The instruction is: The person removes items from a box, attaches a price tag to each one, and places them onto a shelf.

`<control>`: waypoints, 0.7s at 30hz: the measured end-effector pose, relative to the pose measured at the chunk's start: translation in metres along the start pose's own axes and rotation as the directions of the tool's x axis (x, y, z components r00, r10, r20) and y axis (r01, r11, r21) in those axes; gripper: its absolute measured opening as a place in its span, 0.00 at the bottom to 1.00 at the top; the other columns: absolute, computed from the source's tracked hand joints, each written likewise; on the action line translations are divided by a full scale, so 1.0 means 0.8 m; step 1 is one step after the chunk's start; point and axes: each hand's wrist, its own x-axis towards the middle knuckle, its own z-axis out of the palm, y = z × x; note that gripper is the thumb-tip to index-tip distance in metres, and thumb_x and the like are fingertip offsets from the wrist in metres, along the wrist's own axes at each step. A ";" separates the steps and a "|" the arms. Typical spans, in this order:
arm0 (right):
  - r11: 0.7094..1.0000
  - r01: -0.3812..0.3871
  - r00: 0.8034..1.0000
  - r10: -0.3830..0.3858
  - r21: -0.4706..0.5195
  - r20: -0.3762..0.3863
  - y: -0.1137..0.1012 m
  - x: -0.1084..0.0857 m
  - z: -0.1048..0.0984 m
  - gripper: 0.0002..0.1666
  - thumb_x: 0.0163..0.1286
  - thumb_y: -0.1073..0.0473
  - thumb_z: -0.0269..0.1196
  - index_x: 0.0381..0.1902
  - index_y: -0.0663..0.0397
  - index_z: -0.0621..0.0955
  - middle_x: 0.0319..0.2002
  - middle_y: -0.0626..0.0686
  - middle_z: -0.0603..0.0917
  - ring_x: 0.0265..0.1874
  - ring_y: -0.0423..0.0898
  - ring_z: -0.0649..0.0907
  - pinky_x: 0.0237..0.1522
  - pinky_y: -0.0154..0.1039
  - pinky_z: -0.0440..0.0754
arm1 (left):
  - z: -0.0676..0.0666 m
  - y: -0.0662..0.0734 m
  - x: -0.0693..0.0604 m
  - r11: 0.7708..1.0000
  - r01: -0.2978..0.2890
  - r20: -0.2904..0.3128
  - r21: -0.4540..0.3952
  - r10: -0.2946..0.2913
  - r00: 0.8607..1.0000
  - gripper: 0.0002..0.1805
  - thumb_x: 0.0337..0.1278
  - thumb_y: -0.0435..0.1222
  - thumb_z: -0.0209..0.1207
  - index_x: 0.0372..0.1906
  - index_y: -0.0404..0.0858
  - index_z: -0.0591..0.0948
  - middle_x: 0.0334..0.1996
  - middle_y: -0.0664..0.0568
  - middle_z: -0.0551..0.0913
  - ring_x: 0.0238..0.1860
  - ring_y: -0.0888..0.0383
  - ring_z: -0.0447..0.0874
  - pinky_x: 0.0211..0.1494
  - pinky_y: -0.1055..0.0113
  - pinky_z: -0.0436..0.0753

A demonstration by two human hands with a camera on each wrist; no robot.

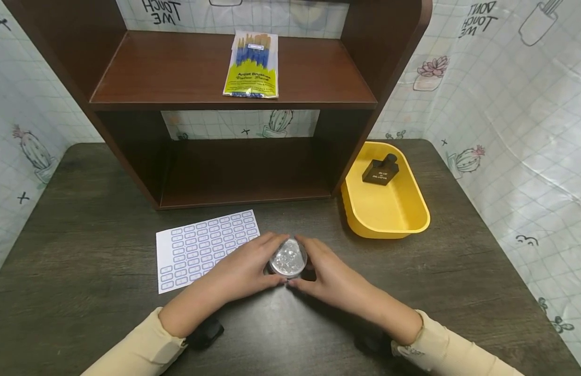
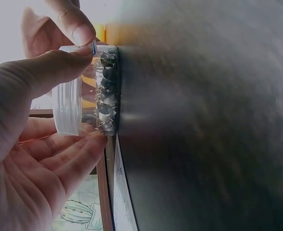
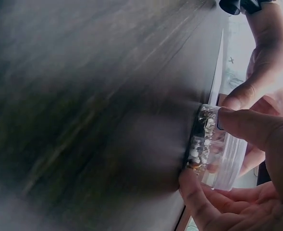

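A clear round plastic jar (image 1: 288,258) with a lid stands upright on the dark table, with shiny silvery bits in its lower part (image 2: 107,91). My left hand (image 1: 248,267) holds it from the left, fingers curved round the far side and thumb on the near side. From the right, my right hand (image 1: 334,274) holds it the same way. Both thumbs press close together on the jar's near wall, over a small blue-edged label (image 2: 93,47) they mostly cover. Left of the jar lies a white sheet of blue-bordered labels (image 1: 203,250), partly behind my left hand.
A brown wooden shelf unit (image 1: 243,203) stands at the back, with a pack of artist brushes (image 1: 251,68) on its upper board. On the right sits a yellow tray (image 1: 389,222) holding a dark square bottle (image 1: 381,171). Patterned sheeting (image 1: 520,156) surrounds the table.
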 end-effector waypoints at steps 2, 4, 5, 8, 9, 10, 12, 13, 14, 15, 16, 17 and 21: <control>1.000 0.013 1.000 -0.013 -0.018 -0.003 0.000 0.001 -0.001 0.49 0.63 0.53 0.77 0.75 0.64 0.68 0.69 0.63 0.78 0.69 0.56 0.79 0.71 0.54 0.78 | 0.000 0.000 0.000 1.000 0.000 0.001 -0.002 0.000 1.000 0.42 0.53 0.38 0.77 0.73 0.35 0.72 0.63 0.44 0.82 0.61 0.50 0.85 0.65 0.52 0.85; 0.999 0.033 0.999 -0.034 -0.037 -0.006 0.002 0.002 -0.002 0.48 0.63 0.53 0.77 0.74 0.64 0.69 0.69 0.63 0.79 0.69 0.57 0.79 0.71 0.55 0.78 | -0.001 0.000 0.001 1.000 -0.001 0.003 -0.004 0.001 1.000 0.42 0.53 0.39 0.77 0.73 0.35 0.72 0.63 0.44 0.82 0.61 0.49 0.85 0.65 0.52 0.84; 0.998 0.043 0.999 -0.043 -0.044 -0.005 0.002 0.002 -0.003 0.47 0.63 0.52 0.77 0.73 0.64 0.70 0.68 0.63 0.79 0.69 0.57 0.79 0.71 0.54 0.78 | -0.001 0.000 0.001 1.000 -0.002 0.004 -0.005 0.002 1.000 0.43 0.53 0.39 0.77 0.73 0.35 0.72 0.63 0.44 0.82 0.61 0.49 0.85 0.65 0.52 0.84; 0.996 0.069 0.998 -0.068 -0.058 0.011 0.005 0.004 -0.006 0.47 0.63 0.51 0.77 0.73 0.64 0.70 0.68 0.62 0.80 0.68 0.57 0.80 0.70 0.54 0.78 | -0.002 0.000 0.000 1.000 -0.002 0.009 -0.005 0.002 1.000 0.43 0.53 0.39 0.77 0.73 0.35 0.72 0.64 0.44 0.82 0.61 0.49 0.85 0.65 0.52 0.84; 0.995 0.078 0.997 -0.077 -0.058 0.019 0.007 0.004 -0.007 0.47 0.64 0.51 0.77 0.73 0.64 0.70 0.68 0.63 0.80 0.68 0.57 0.80 0.70 0.54 0.79 | -0.002 0.000 0.000 1.000 -0.002 0.010 -0.004 0.002 1.000 0.43 0.53 0.39 0.77 0.73 0.35 0.72 0.64 0.44 0.82 0.61 0.49 0.85 0.65 0.52 0.84; 0.995 0.087 0.996 -0.085 -0.052 0.028 0.009 0.005 -0.009 0.47 0.64 0.52 0.77 0.73 0.65 0.70 0.68 0.63 0.80 0.67 0.57 0.81 0.69 0.54 0.79 | -0.002 0.000 0.001 1.000 -0.002 0.011 -0.005 0.002 1.000 0.43 0.53 0.40 0.77 0.73 0.35 0.72 0.64 0.44 0.82 0.61 0.49 0.85 0.66 0.52 0.84; 0.994 0.109 0.993 -0.108 -0.024 0.051 0.013 0.006 -0.012 0.46 0.65 0.53 0.76 0.74 0.65 0.70 0.68 0.63 0.80 0.65 0.55 0.83 0.67 0.51 0.82 | -0.003 0.000 0.001 1.000 0.001 0.018 -0.008 -0.001 1.000 0.44 0.53 0.40 0.77 0.74 0.35 0.72 0.65 0.44 0.82 0.62 0.48 0.85 0.66 0.51 0.84; 0.993 0.119 0.991 -0.118 -0.005 0.062 0.015 0.007 -0.013 0.45 0.65 0.54 0.76 0.73 0.65 0.70 0.68 0.63 0.80 0.64 0.55 0.84 0.66 0.50 0.83 | -0.003 -0.001 0.001 1.000 0.004 0.021 -0.009 -0.004 1.000 0.44 0.53 0.40 0.78 0.74 0.34 0.72 0.65 0.44 0.81 0.63 0.48 0.84 0.66 0.51 0.84; 0.991 0.130 0.989 -0.131 0.018 0.070 0.018 0.008 -0.015 0.44 0.66 0.55 0.75 0.73 0.65 0.70 0.67 0.63 0.80 0.63 0.54 0.85 0.64 0.48 0.84 | -0.004 -0.001 0.001 1.000 0.008 0.025 -0.010 -0.008 1.000 0.44 0.52 0.41 0.78 0.74 0.34 0.71 0.66 0.43 0.81 0.63 0.48 0.84 0.67 0.51 0.83; 0.989 0.141 0.987 -0.144 0.042 0.077 0.021 0.009 -0.016 0.43 0.66 0.55 0.75 0.73 0.65 0.70 0.67 0.62 0.81 0.61 0.53 0.85 0.63 0.46 0.85 | -0.004 -0.001 0.001 1.000 0.011 0.028 -0.013 -0.011 1.000 0.45 0.52 0.41 0.78 0.74 0.34 0.71 0.66 0.43 0.81 0.64 0.47 0.84 0.68 0.50 0.83; 0.987 0.149 0.985 -0.154 0.062 0.082 0.023 0.009 -0.017 0.43 0.66 0.56 0.75 0.73 0.64 0.70 0.67 0.62 0.81 0.60 0.52 0.86 0.62 0.44 0.86 | -0.004 -0.002 0.001 1.000 0.015 0.031 -0.015 -0.014 0.999 0.45 0.52 0.41 0.78 0.74 0.34 0.71 0.67 0.43 0.80 0.65 0.47 0.83 0.68 0.50 0.83; 0.985 0.157 0.983 -0.163 0.076 0.085 0.025 0.010 -0.017 0.42 0.66 0.56 0.75 0.73 0.63 0.71 0.66 0.61 0.81 0.60 0.51 0.86 0.62 0.43 0.86 | -0.005 -0.002 0.001 1.000 0.017 0.034 -0.018 -0.016 0.999 0.45 0.52 0.41 0.78 0.74 0.34 0.71 0.68 0.43 0.80 0.65 0.47 0.83 0.69 0.50 0.82; 0.980 0.178 0.979 -0.186 0.094 0.088 0.030 0.011 -0.018 0.42 0.66 0.54 0.75 0.73 0.62 0.71 0.67 0.59 0.81 0.62 0.51 0.85 0.63 0.43 0.85 | -0.006 -0.003 0.002 0.999 0.017 0.039 -0.029 -0.016 0.999 0.45 0.51 0.41 0.78 0.74 0.33 0.71 0.68 0.42 0.80 0.67 0.46 0.82 0.70 0.49 0.81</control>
